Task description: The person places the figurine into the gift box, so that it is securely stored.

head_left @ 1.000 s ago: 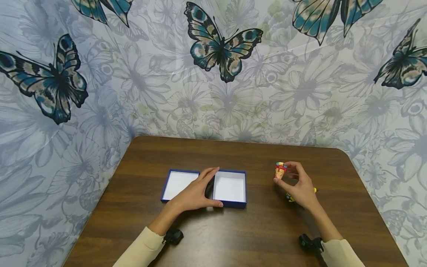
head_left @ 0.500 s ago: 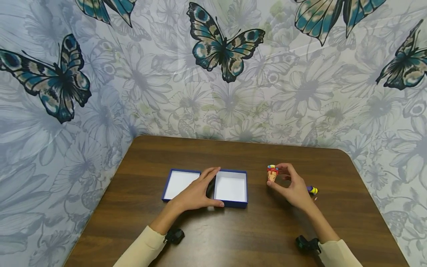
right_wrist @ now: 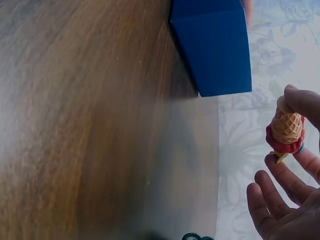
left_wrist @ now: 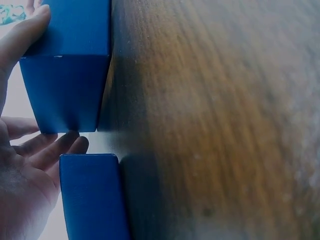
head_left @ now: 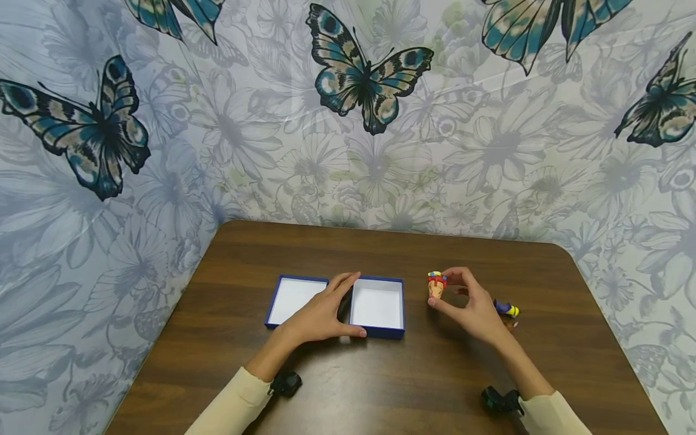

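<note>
My left hand point(head_left: 321, 311) spans the left end of a shallow blue box point(head_left: 377, 302) with a white inside, thumb on its near wall and fingertips at the far corner. In the left wrist view the thumb lies against the box's blue side point(left_wrist: 70, 30). My right hand point(head_left: 470, 305) pinches a toy ice cream cone point(head_left: 437, 285) between thumb and fingers, to the right of the box. The right wrist view shows its tan waffle cone point(right_wrist: 288, 126) pointing up and its red ruffled part below.
A blue-edged tray or lid point(head_left: 296, 300) with a white inside lies left of the box, partly behind my left hand. Beyond my right hand rest a small purple and yellow thing point(head_left: 507, 309) and a small brownish thing point(head_left: 512, 324). The wooden table point(head_left: 370, 386) meets a butterfly-patterned backdrop.
My right hand has moved left toward the box with the toy ice cream cone, uncovering the purple and yellow thing. My left hand stays at the box.
</note>
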`<action>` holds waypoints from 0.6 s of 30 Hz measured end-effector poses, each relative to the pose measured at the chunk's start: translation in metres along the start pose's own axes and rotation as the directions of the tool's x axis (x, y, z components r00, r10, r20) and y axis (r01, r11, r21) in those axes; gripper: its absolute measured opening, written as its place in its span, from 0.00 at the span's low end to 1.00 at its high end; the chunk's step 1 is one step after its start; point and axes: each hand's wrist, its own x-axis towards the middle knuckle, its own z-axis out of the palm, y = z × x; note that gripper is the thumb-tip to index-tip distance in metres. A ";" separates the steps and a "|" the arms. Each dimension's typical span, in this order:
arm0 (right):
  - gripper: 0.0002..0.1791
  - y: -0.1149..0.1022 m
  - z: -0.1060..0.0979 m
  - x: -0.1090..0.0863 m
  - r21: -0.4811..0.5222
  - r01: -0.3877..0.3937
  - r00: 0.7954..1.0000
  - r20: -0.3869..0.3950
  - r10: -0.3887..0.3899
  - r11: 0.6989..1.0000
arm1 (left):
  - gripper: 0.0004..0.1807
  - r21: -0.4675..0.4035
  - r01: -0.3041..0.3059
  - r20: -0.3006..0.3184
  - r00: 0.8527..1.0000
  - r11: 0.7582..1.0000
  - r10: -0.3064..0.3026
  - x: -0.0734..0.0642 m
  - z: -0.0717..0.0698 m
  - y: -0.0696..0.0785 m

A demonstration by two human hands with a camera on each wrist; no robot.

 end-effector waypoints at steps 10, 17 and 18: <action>0.32 -0.008 0.013 0.000 0.013 0.055 0.997 0.048 -0.056 0.998 | 0.70 -0.004 0.002 -0.002 1.000 1.000 -0.002 -0.001 0.000 -0.001; 0.33 -0.012 0.023 -0.001 0.028 0.061 0.995 0.072 -0.063 0.998 | 0.69 -0.009 -0.007 -0.010 1.000 1.000 0.007 -0.001 0.000 -0.001; 0.33 -0.012 0.024 -0.001 0.029 0.065 0.995 0.075 -0.067 0.997 | 0.69 -0.010 -0.008 -0.012 1.000 1.000 0.008 -0.001 0.000 -0.001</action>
